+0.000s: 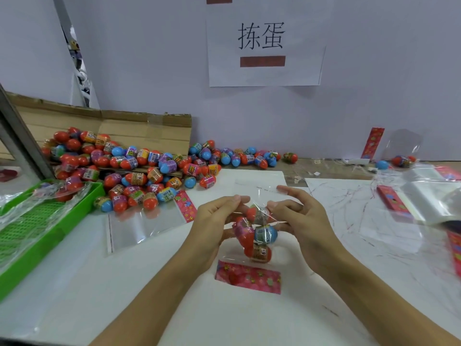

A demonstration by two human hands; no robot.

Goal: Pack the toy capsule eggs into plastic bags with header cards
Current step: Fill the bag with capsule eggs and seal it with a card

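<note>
Bag w/ eggs at frame centre, held up btwn both hands, long axis vertical: open mouth up, header card at bottom nr table. L hand pinches left edge, R hand pinches right edge; both equally near. Loose egg pile upper left, closer to L.

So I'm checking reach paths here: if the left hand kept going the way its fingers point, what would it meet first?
Probably the right hand: the left hand points across the bag of eggs both are gripping, though depth is unclear.
</note>
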